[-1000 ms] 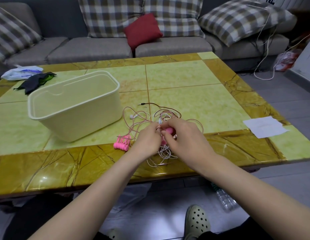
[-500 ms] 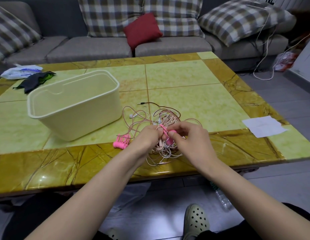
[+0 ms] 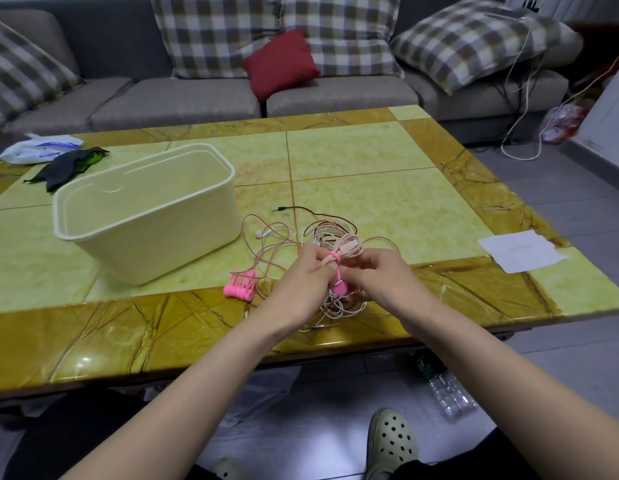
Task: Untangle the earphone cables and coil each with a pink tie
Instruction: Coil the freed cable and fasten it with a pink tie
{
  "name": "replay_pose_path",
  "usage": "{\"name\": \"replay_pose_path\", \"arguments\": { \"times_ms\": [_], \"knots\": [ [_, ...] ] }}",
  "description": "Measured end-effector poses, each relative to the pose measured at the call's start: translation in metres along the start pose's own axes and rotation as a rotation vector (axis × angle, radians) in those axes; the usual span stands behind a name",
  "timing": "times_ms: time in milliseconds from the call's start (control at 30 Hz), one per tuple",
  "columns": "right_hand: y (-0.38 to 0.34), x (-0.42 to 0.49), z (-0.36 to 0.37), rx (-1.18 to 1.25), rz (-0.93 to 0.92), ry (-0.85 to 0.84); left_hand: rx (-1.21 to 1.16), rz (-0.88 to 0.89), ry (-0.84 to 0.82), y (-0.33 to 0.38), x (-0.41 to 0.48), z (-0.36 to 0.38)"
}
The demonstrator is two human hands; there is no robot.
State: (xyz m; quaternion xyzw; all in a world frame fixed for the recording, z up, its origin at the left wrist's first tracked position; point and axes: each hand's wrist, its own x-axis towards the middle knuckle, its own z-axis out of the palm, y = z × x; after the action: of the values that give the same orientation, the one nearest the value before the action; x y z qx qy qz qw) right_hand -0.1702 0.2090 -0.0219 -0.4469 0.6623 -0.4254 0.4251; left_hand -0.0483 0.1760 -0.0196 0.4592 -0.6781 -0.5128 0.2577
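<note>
Wearing a cream clog (image 3: 391,445) dotted with round holes, and dark trousers (image 3: 470,467). Bare forearms (image 3: 204,382), bare left hand (image 3: 301,282) and right hand (image 3: 382,278).

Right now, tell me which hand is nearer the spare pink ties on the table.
Left. The left hand, gripping the cable bundle, sits just right of the spare ties; the right hand grips the same bundle farther right, beyond the left hand.

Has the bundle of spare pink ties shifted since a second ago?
No. The spare pink ties still lie at the near corner of the cream bin.
</note>
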Motion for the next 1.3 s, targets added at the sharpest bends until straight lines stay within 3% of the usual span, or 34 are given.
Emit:
{"name": "replay_pose_path", "arguments": {
  "times_ms": [200,467,767,867,1033,1300],
  "knots": [
    [0.001,-0.002,-0.003,0.126,-0.012,-0.090,-0.082,0.064,0.014,0.003,-0.004,-0.001],
    [0.004,-0.003,-0.003,0.151,-0.060,0.047,-0.178,0.093,-0.011,0.006,-0.005,0.000],
    [0.001,-0.002,0.005,0.174,-0.104,-0.015,-0.114,0.129,0.061,0.005,0.001,-0.005],
    [-0.001,0.000,0.010,0.090,-0.162,-0.026,0.035,0.176,0.128,0.001,0.007,-0.012],
    [-0.003,0.002,0.015,-0.157,-0.342,0.152,0.167,0.190,0.272,-0.005,0.013,-0.017],
    [0.014,0.001,0.010,-0.483,-0.323,0.101,-0.084,0.087,0.267,-0.001,0.014,-0.023]
  ]
}}
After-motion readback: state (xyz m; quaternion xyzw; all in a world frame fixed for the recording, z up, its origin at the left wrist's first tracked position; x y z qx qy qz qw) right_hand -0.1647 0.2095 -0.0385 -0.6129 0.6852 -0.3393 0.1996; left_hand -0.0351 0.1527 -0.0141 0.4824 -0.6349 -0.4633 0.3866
